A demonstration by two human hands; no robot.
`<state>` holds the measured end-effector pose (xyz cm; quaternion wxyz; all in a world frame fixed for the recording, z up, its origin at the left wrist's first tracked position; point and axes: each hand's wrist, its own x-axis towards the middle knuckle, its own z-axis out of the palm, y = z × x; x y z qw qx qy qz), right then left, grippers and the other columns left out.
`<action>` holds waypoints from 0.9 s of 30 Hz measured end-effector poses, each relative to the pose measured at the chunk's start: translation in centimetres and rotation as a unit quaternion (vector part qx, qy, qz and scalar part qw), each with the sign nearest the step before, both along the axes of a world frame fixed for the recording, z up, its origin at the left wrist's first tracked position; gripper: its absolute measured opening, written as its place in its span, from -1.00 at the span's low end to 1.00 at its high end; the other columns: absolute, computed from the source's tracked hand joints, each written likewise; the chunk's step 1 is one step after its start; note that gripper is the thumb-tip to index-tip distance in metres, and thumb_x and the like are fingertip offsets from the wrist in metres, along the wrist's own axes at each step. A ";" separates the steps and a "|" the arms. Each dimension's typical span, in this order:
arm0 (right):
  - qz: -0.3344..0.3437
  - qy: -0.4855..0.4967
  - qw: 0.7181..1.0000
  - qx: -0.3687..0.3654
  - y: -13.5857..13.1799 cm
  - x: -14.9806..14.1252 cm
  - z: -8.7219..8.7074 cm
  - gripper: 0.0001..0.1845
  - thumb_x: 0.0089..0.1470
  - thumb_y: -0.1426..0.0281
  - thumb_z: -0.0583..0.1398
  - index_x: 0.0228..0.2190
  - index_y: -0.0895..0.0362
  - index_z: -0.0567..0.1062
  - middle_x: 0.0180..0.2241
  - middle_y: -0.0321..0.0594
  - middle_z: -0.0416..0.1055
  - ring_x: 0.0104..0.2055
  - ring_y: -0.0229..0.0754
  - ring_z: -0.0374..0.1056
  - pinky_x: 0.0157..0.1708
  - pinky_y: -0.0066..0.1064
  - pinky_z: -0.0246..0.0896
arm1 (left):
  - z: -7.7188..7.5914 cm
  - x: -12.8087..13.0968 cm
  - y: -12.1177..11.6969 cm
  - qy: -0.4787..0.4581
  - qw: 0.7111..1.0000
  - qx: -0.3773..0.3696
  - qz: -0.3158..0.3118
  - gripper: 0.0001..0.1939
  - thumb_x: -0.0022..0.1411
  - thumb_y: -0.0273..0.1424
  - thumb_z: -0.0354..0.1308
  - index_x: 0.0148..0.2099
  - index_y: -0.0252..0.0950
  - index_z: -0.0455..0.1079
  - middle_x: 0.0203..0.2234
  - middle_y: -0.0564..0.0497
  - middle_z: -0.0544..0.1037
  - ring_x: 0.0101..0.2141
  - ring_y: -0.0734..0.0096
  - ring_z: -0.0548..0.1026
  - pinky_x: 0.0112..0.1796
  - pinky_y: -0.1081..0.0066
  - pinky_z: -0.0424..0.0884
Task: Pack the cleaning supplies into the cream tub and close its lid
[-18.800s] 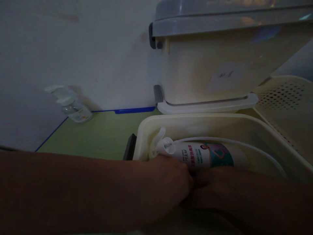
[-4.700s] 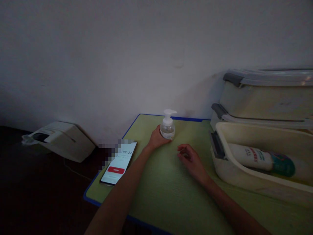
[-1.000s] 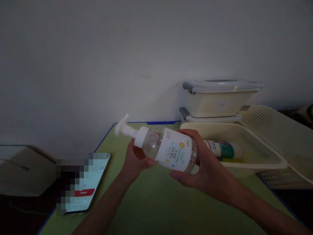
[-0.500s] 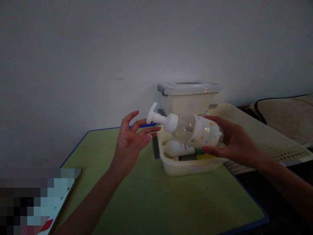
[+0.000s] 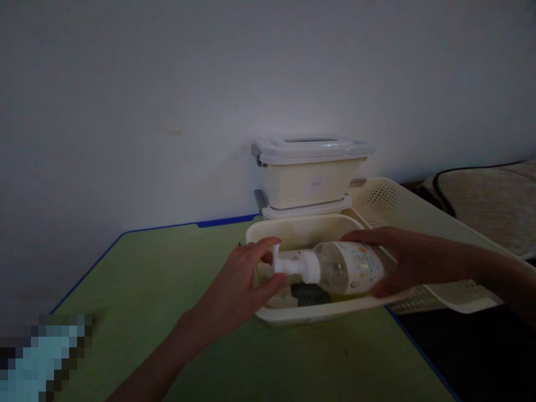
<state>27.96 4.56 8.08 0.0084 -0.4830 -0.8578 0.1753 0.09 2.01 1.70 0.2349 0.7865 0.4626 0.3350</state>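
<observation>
A clear pump bottle (image 5: 335, 268) with a white pump head and a printed white label lies on its side over the cream bin (image 5: 288, 317). My right hand (image 5: 397, 259) is wrapped round its base end. At the pump end, my left hand (image 5: 251, 276) has thumb and fingers closed about the white nozzle. Under the bottle, partly hidden, the bin holds a dark mesh-like item (image 5: 310, 294) and pale things I cannot make out.
Behind the bin a lidded cream box (image 5: 312, 181) is stacked on another lid by the wall. To the right lies a perforated cream basket (image 5: 419, 223), with a beige cushion (image 5: 494, 201) beyond. A blurred-out flat object (image 5: 46, 357) rests at the green table's (image 5: 167, 268) left.
The bottle has come down toward the bin and levelled out in my right hand. My left hand has gone from spread fingers to gripping the pump nozzle. The view has shifted slightly.
</observation>
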 end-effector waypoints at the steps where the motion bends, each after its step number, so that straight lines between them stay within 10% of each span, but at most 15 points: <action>1: 0.008 0.002 1.000 -0.020 0.2 0.1 0.0 -0.26 -0.32 0.13 0.31 -0.04 0.12 0.39 -0.16 -0.11 0.41 -0.16 0.08 0.34 -0.17 -0.18 0.27 | -0.1 0.1 0.0 0.021 1.000 0.021 0.001 -0.62 0.11 -0.34 0.07 0.00 -0.29 0.30 -0.28 -0.06 0.49 -0.23 0.22 0.39 -0.14 0.17 0.26; 12: 0.128 0.027 0.987 -0.094 1.3 -0.7 -1.2 -0.40 -0.08 0.22 0.22 0.03 0.09 0.33 -0.02 -0.13 0.35 0.00 0.07 0.27 -0.04 -0.17 0.17 | 0.6 0.4 -0.1 0.183 0.981 0.028 -0.066 -0.76 0.20 -0.40 0.00 -0.16 -0.26 0.45 -0.32 -0.07 0.51 -0.15 0.17 0.32 -0.11 0.10 0.18; 19: 0.083 0.051 0.993 -0.067 0.9 -1.2 -2.1 -0.48 -0.16 0.22 0.26 -0.08 0.04 0.44 -0.09 -0.13 0.37 -0.10 0.07 0.34 -0.11 -0.14 0.25 | 0.6 0.4 -0.2 0.218 0.970 0.063 -0.082 -0.70 0.25 -0.46 -0.09 -0.38 -0.25 0.47 -0.45 0.01 0.51 -0.17 0.22 0.32 -0.06 0.12 0.12; 27: 0.051 0.027 0.997 -0.042 0.4 -0.7 -2.6 -0.36 -0.13 0.09 0.20 -0.01 0.08 0.36 -0.04 -0.10 0.36 -0.04 0.16 0.28 -0.08 -0.03 0.18 | 0.3 0.3 -0.5 0.241 0.964 0.100 -0.054 -0.63 0.28 -0.43 -0.20 -0.06 -0.33 0.39 -0.32 -0.07 0.53 -0.09 0.19 0.33 -0.02 0.13 0.14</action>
